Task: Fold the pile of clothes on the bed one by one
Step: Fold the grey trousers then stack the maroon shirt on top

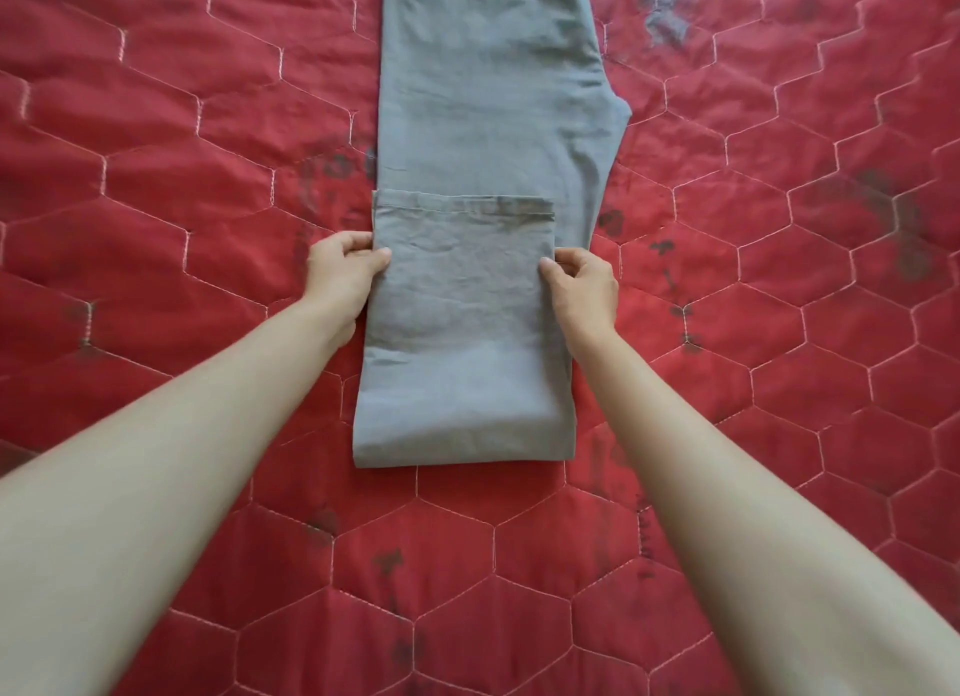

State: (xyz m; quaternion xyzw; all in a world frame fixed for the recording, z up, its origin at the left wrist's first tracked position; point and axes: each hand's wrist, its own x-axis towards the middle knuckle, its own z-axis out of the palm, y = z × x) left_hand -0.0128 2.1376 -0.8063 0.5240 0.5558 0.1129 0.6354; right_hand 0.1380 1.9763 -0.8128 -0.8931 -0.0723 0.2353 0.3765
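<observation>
— What have your hands got?
— Your left hand (343,269) and right hand (584,280) each pinch a side edge of the grey trousers (467,306), fingers curled on the folded-up leg end.
— And where do they lie?
— Lengthwise along the middle of the red quilted bed (182,176), running to its far edge.

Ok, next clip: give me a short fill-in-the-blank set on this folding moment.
1. The grey trousers lie on a quilted ____ bedcover.
2. The hemmed leg end has been folded ____ the rest of the garment.
3. The left hand and right hand grip the fold's two ____.

Missing: red; over; sides
</observation>
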